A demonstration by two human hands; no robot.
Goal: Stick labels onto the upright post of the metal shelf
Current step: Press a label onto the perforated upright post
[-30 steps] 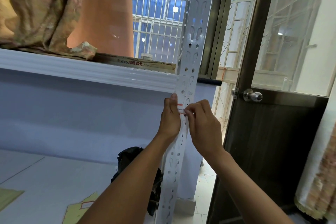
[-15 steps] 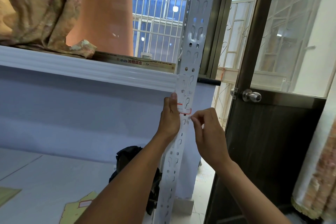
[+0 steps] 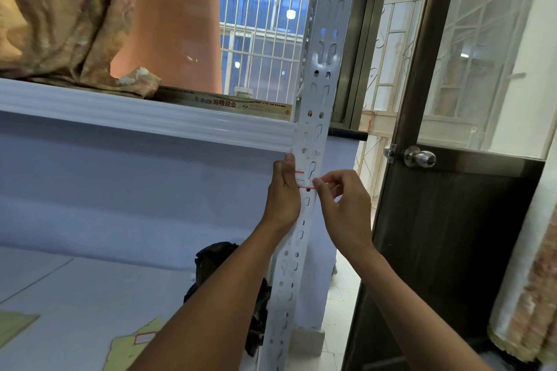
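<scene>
Pressing a red-edged label (image 3: 305,180) onto the post (image 3: 312,141), just below the shelf beam (image 3: 150,116): our left hand (image 3: 283,190), fingers together, flat against its left edge; our right hand (image 3: 340,205) has drawn back, fingertips (image 3: 317,181) pinched at its right end. Label seated; smoothing remains.

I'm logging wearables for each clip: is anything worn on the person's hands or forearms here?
Nothing visible. The left hand and right hand are bare, with no gloves, and no rings show on the fingers. Both forearms are uncovered down to the frame edge: no sleeves, watch or wristbands.
</scene>
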